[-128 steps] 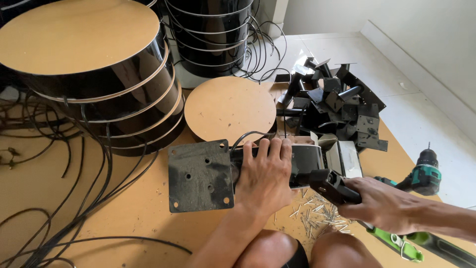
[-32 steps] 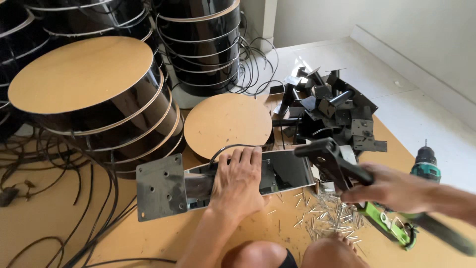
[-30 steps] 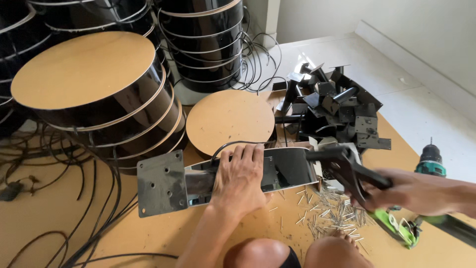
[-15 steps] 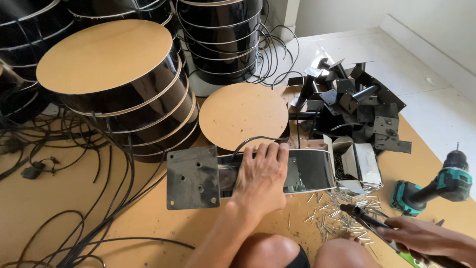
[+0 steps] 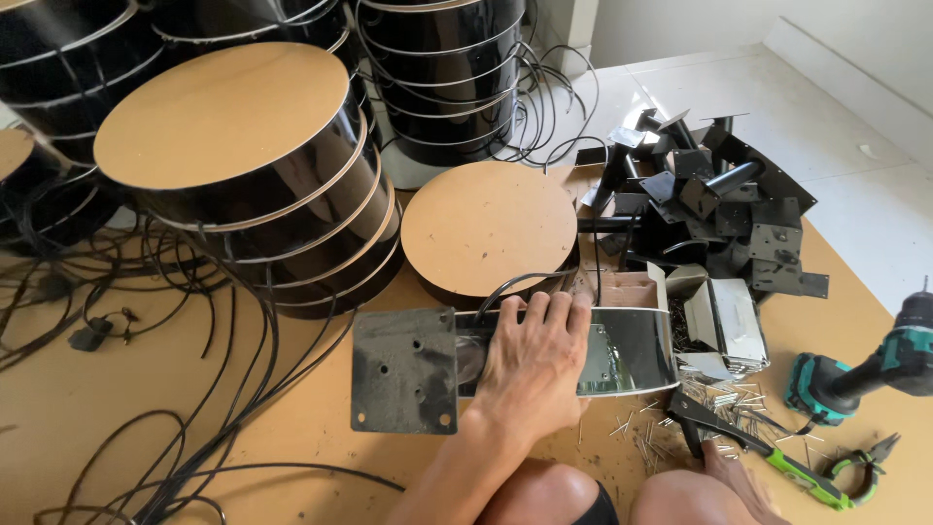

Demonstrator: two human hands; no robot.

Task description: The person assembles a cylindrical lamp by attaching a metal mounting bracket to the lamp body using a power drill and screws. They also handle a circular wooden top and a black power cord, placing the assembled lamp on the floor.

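Head view: my left hand [image 5: 530, 365] presses flat, no grip, on the bracket [image 5: 486, 365] below the disc [image 5: 489, 226], steadying it; my right hand [image 5: 734, 476] touches the riveter [image 5: 753, 449], grip unclear.

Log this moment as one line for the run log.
left hand: pressed flat on shiny metal bracket | right hand: low by rivet tool, grip unclear | drill: lying at right
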